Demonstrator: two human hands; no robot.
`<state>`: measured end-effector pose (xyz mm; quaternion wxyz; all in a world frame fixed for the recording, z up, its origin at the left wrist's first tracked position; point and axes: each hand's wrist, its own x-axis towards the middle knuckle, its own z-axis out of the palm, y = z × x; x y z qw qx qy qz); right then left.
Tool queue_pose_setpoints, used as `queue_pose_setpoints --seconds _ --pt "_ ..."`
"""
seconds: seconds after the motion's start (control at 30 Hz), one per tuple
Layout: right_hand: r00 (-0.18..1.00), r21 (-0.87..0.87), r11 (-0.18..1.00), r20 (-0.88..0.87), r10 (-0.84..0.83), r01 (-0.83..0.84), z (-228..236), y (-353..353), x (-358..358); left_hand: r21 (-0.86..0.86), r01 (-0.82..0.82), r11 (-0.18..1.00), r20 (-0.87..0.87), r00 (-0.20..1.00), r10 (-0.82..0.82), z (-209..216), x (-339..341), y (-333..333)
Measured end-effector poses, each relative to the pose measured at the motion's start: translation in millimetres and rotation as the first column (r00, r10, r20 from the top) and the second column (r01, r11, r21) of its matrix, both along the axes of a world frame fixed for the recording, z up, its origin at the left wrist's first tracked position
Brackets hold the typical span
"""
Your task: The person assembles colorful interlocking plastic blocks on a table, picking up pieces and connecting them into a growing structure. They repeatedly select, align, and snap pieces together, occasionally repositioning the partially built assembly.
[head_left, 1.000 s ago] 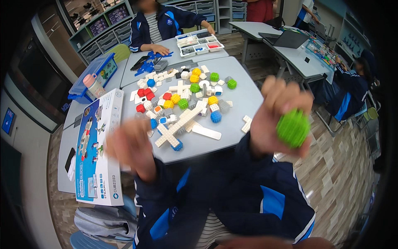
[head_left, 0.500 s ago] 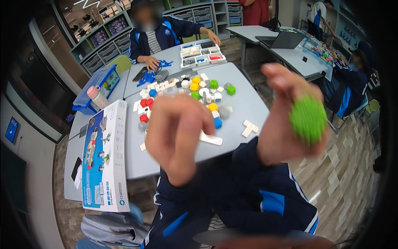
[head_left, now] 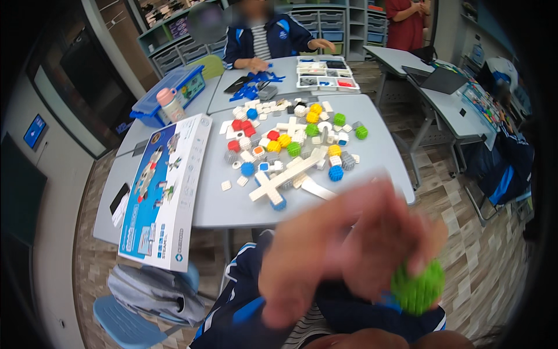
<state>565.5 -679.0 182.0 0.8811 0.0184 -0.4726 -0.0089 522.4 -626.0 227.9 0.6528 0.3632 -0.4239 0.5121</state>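
Both of my hands are raised close to me at the lower right, blurred by motion. A green studded block (head_left: 417, 288) sits in my right hand (head_left: 401, 235), the fingers closed around it. My left hand (head_left: 317, 247) reaches across to the right hand and overlaps it; its fingertips are too smeared to read. Beyond them on the grey table (head_left: 215, 203) lies a long white studded piece with a crossbar (head_left: 285, 179), a blue block (head_left: 278, 203) under its near end. A smooth white strip (head_left: 317, 187) lies beside it, partly behind my left hand.
Several coloured studded blocks (head_left: 283, 139) cover the table's middle. At the left stand a large printed box (head_left: 165, 192), a pink-lidded bottle (head_left: 170, 104) and a blue bin (head_left: 154, 107). Across the table, a person (head_left: 267, 38) sits by a white sorting tray (head_left: 326, 74).
My hands have come together at the lower right, the green block moving down with the right one. My view has shifted, showing more of the table and the white crossbar piece.
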Motion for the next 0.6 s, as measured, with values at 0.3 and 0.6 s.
queue_pose_setpoints --seconds 0.3,0.6 --pt "0.896 0.255 0.897 -0.173 0.410 -0.362 -6 -9 -82 0.000 0.285 0.958 -0.076 0.956 -0.284 5 -13 -22" --pt "0.973 0.352 0.909 -0.145 -0.182 0.223 -22 11 -11 -0.062 0.421 0.905 -0.383 0.827 -0.411 -11 -28 -12"
